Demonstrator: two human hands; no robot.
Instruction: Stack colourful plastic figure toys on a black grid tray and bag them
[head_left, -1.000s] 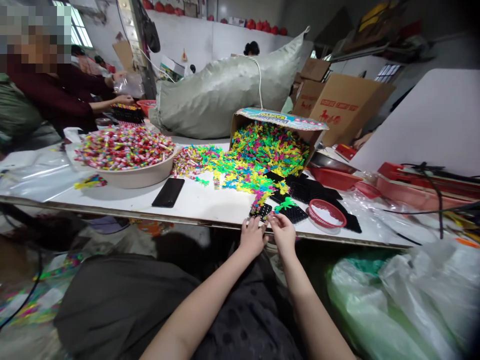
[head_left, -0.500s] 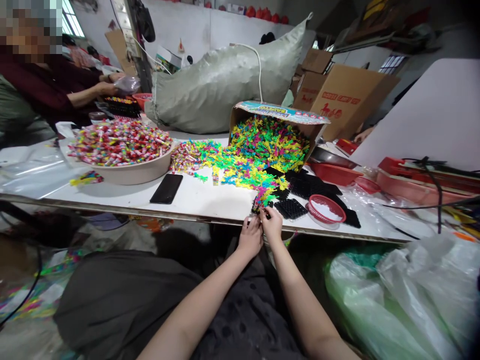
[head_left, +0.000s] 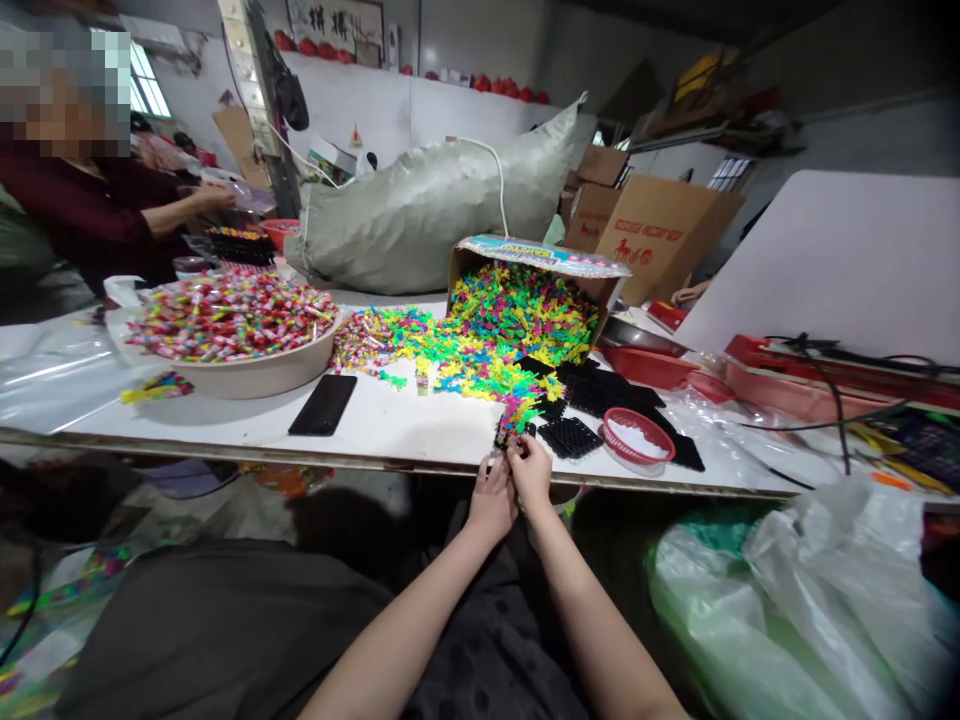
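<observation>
At the table's front edge, my left hand (head_left: pixel 493 500) rests against the near side of a small black rack (head_left: pixel 500 436) that holds colourful pieces. Its fingers are bent and close together; what they grip is hard to make out. Beside it my right hand (head_left: pixel 531 470) has thumb and fingers pinched at the rack's right side, on something too small to name. Bright yellow, green, blue and pink plastic pieces (head_left: pixel 480 370) spread over the white table behind the hands, spilling from a tipped cardboard box (head_left: pixel 611 295). Black grid trays (head_left: pixel 570 437) lie to the right.
A wide basin (head_left: pixel 255 375) heaped with wrapped candies stands left, near a black phone (head_left: pixel 322 405). A red basket (head_left: pixel 637 436) with white contents sits right. Behind lies a large grey sack (head_left: pixel 405 225). A person (head_left: pixel 90 215) works at the far left.
The head view has tilted up and shifted slightly, so the scene sits lower in the picture. Both hands stay at the rack. The person at the left has moved their hands.
</observation>
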